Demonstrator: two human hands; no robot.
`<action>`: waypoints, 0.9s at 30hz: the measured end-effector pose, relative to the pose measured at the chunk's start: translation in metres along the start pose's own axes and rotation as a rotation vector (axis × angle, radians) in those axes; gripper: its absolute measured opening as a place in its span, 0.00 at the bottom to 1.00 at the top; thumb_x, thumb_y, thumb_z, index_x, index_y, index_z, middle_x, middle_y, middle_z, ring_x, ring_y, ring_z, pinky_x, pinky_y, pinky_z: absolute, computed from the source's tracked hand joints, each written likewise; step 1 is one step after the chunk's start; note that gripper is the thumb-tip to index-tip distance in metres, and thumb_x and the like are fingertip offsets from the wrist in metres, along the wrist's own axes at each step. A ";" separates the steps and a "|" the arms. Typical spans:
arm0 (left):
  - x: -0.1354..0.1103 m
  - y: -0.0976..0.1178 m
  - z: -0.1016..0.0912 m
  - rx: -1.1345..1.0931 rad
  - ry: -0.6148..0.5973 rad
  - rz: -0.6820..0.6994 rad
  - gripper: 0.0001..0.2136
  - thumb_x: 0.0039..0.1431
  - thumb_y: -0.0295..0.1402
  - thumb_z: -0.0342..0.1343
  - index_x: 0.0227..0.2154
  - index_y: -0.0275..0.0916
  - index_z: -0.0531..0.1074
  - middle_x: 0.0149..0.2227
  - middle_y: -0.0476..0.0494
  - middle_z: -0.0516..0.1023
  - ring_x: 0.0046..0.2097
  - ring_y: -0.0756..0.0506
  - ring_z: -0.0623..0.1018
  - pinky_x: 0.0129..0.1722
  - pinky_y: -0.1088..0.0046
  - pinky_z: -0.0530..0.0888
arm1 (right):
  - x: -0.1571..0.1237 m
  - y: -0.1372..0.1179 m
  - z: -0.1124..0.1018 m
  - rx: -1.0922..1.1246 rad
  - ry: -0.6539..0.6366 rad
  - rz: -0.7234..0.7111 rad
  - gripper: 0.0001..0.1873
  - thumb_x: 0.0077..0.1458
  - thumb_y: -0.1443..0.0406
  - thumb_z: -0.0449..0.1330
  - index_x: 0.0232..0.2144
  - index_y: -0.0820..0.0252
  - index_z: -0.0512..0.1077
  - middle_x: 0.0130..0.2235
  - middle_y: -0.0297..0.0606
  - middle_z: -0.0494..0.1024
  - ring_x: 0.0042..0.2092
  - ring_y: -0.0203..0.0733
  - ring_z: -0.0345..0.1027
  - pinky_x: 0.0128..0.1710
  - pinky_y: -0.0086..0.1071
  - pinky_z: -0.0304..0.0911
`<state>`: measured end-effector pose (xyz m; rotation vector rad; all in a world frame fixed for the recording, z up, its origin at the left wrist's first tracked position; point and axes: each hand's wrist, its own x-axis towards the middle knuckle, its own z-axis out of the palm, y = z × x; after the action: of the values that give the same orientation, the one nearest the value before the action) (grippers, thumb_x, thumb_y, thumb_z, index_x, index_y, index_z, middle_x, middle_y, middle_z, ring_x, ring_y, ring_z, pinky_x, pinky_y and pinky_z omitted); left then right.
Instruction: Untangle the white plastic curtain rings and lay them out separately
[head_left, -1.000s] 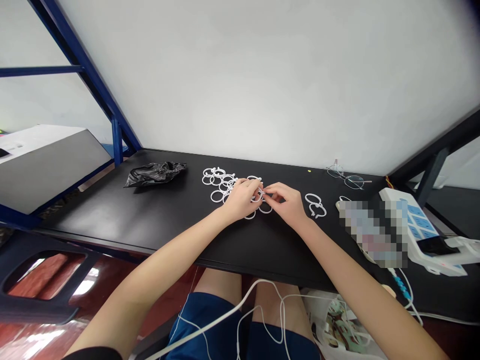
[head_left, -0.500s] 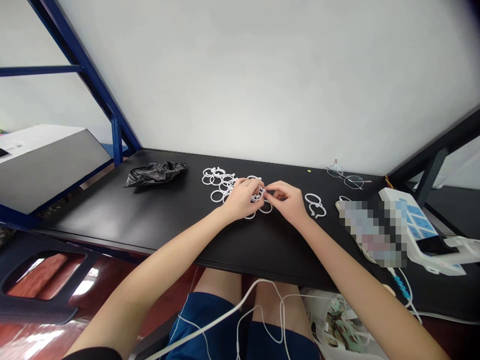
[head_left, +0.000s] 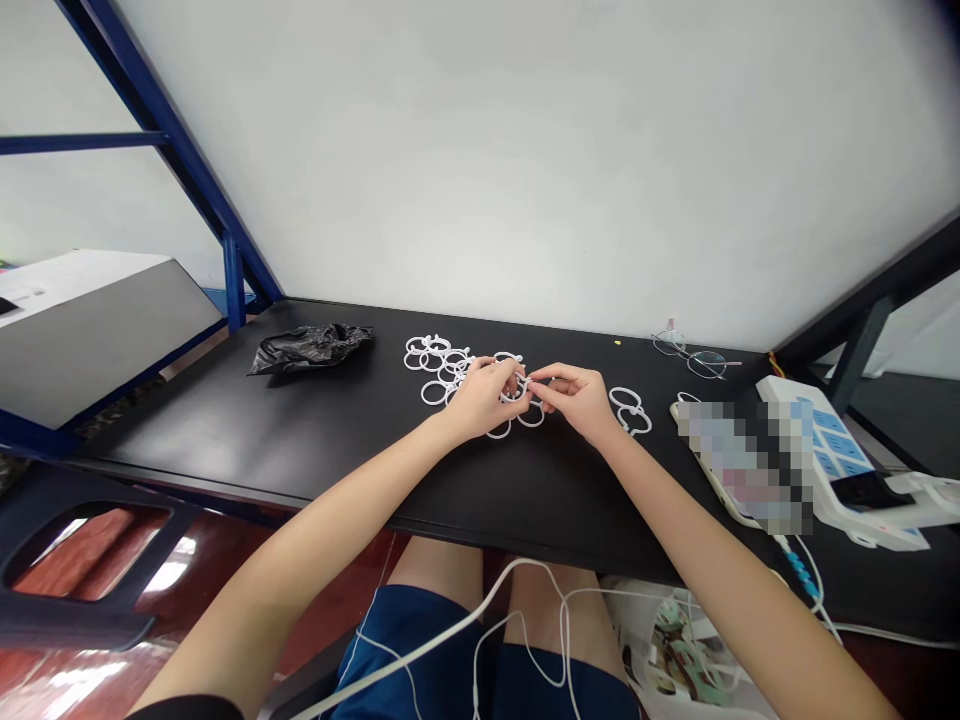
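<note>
Several white plastic rings (head_left: 433, 393) with small knobs lie in a loose pile on the black table. Over the right part of that pile, my left hand (head_left: 489, 395) is closed on a white ring (head_left: 515, 394). My right hand (head_left: 576, 395) pinches the right side of the same ring between thumb and forefinger. More rings lie under and behind my left hand, partly hidden by it. To the right of my right hand lies a small separate group of white rings (head_left: 628, 396).
A crumpled black plastic bag (head_left: 309, 347) lies at the left on the black table (head_left: 247, 430). Eyeglasses (head_left: 694, 355), a blurred phone (head_left: 720, 470) and a white power strip (head_left: 832, 440) lie at the right. White cables (head_left: 450, 630) cross over my lap.
My right hand's fingers have shifted and turned slightly at the ring. My left hand keeps its hold in nearly the same place.
</note>
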<state>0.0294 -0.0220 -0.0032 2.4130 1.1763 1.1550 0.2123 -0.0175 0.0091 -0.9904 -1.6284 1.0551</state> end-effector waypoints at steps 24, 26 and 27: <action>0.000 0.005 -0.004 -0.226 -0.006 -0.102 0.09 0.59 0.37 0.53 0.27 0.38 0.65 0.17 0.57 0.58 0.21 0.54 0.60 0.25 0.78 0.60 | 0.001 -0.003 -0.003 0.161 -0.069 0.140 0.18 0.37 0.55 0.74 0.27 0.60 0.79 0.24 0.35 0.77 0.21 0.32 0.64 0.23 0.31 0.62; 0.000 0.006 -0.004 -0.230 -0.020 -0.122 0.08 0.58 0.35 0.53 0.26 0.38 0.65 0.17 0.58 0.58 0.21 0.54 0.60 0.25 0.78 0.60 | 0.001 -0.002 -0.003 0.161 -0.073 0.138 0.17 0.37 0.55 0.74 0.27 0.60 0.79 0.25 0.36 0.78 0.21 0.32 0.64 0.23 0.31 0.62; 0.000 0.006 -0.004 -0.231 -0.025 -0.127 0.08 0.58 0.35 0.53 0.26 0.38 0.65 0.17 0.58 0.57 0.21 0.54 0.60 0.25 0.79 0.60 | 0.001 -0.002 -0.003 0.162 -0.075 0.138 0.17 0.37 0.55 0.74 0.27 0.61 0.79 0.25 0.36 0.78 0.21 0.32 0.64 0.24 0.31 0.62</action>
<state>0.0295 -0.0269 0.0026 2.1446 1.1045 1.1497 0.2143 -0.0164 0.0121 -0.9759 -1.5237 1.3100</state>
